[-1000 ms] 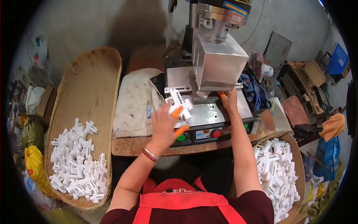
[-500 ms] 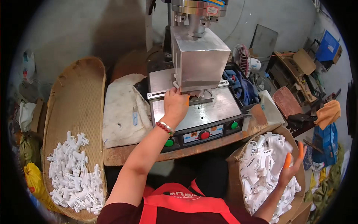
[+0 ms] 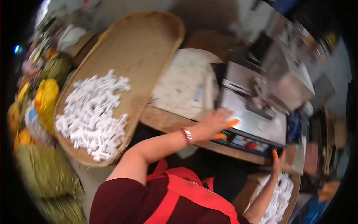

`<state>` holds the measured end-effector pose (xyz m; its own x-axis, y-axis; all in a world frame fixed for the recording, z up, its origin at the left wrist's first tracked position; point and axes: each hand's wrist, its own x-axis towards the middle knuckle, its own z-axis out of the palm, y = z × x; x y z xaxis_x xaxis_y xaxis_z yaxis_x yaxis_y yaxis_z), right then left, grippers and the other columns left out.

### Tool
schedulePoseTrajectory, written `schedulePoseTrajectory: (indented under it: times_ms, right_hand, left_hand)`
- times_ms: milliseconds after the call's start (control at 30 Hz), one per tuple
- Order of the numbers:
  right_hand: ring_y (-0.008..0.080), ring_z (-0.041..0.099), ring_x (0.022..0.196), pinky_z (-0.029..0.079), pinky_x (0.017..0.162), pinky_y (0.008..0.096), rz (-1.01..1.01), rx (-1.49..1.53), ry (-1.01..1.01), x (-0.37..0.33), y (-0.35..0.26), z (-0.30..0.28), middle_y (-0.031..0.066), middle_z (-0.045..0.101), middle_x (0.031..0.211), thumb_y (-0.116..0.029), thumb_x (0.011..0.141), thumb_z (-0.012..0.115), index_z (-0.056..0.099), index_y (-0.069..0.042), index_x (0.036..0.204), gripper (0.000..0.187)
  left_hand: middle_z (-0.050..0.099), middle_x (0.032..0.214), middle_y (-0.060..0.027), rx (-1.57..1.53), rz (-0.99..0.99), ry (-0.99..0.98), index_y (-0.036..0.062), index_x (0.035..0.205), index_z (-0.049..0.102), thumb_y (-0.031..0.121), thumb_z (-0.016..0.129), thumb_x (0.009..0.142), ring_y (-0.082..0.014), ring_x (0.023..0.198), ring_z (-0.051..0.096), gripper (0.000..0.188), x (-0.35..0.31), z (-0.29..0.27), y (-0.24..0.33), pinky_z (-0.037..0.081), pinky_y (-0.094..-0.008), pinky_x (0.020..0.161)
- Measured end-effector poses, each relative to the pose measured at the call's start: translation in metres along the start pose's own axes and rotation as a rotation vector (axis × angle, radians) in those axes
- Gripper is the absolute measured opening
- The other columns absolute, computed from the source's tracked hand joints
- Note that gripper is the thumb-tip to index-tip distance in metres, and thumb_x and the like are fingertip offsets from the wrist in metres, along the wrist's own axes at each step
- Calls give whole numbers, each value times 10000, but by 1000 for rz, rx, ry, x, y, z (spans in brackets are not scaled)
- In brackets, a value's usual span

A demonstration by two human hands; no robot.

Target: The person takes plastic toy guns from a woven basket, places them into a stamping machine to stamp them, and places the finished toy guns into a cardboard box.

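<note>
My left hand (image 3: 213, 125), with orange finger covers, is spread and empty at the front left corner of the press machine (image 3: 251, 112), beside its green button. My right hand (image 3: 277, 160), also in orange finger covers, has its fingers stretched up by the panel's right end; I see nothing in it. Above the metal plate is the machine's box-shaped metal head (image 3: 289, 76). Under and beside it sits a grey fixture (image 3: 261, 108) with a blurred pale shape on it. Many small white plastic parts (image 3: 93, 115) lie heaped in the woven tray (image 3: 145, 56) at left.
A carton (image 3: 294, 194) of white plastic parts (image 3: 278, 198) stands below my right arm. A pale cloth (image 3: 182, 82) with a small blue tool (image 3: 198, 94) covers the bench left of the machine. Yellow bags (image 3: 47, 99) and olive sacks (image 3: 50, 170) line the far left.
The view has swung left. My left hand has come away from under the press head to the machine's front left. My right hand has moved from over the carton to the panel's right end.
</note>
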<state>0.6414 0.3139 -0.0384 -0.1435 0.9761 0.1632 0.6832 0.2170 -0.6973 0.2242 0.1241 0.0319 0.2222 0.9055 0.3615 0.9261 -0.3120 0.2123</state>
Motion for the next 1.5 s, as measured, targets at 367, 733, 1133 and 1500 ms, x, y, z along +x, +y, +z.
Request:
schedulePoseTrajectory:
  times_ms: [367,733,1133,1500]
  right_hand:
    - [226,463,1160,344,1010,304,105,105,67,2,54,-15,107,486,1314,-326,933,592,352,20,1424,647]
    - [272,322,1318,258,1095,363,194,134,87,-22,-17,7,160,331,1459,-355,944,547,327,26,1435,660]
    - [336,416,1300,270,1105,411,-482,-160,282,39,-119,34,139,529,1331,-130,943,525,568,-39,1253,326]
    - [417,502,1106,385,970,469,-576,310,207,111,-165,92,178,589,1154,-215,780,708,630,-94,1099,350]
  left_hand:
    - [640,985,-178,271,-916,546,41,1090,618,-14,472,804,-355,963,601,327,-296,-41,-332,472,-450,837]
    - [536,1296,-116,555,-1314,-355,92,1232,529,245,690,740,-318,1360,342,539,-382,-44,-389,183,-635,1089]
    - [610,1088,-125,-106,-505,492,52,1337,508,36,676,829,-258,997,586,535,-101,-142,-86,459,-334,875]
    - [589,1170,-197,-237,-200,483,14,1251,532,204,650,876,-368,1013,550,437,43,-6,17,454,-398,864]
